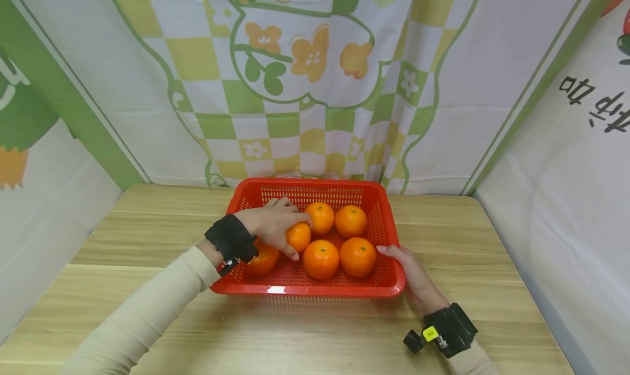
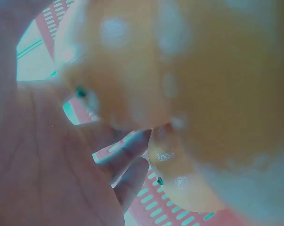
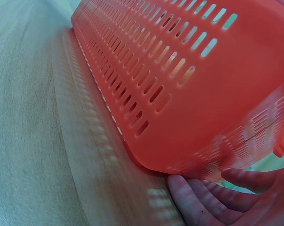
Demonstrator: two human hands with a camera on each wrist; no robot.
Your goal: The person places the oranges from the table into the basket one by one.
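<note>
A red plastic basket (image 1: 344, 291) with slotted walls sits on the table, several oranges inside it. My left hand (image 1: 273, 223) reaches in over the left side and grips an orange (image 1: 299, 237) between thumb and fingers. Under that wrist another orange (image 1: 263, 258) is partly hidden. In the left wrist view the oranges (image 2: 123, 89) loom close and blurred beside the palm. At the basket's right end my right hand (image 1: 414, 274) holds the wall, thumb over the rim. The right wrist view has its fingertips (image 3: 177, 186) low against the basket's outer corner.
Two oranges stand at the back, one of them an orange (image 1: 351, 221) near the right wall; two more, including an orange (image 1: 321, 259), are in front. The wooden table (image 1: 162, 216) ends at a patterned curtain (image 1: 315, 129) behind the basket. White printed cloth (image 1: 556, 162) hangs at the sides.
</note>
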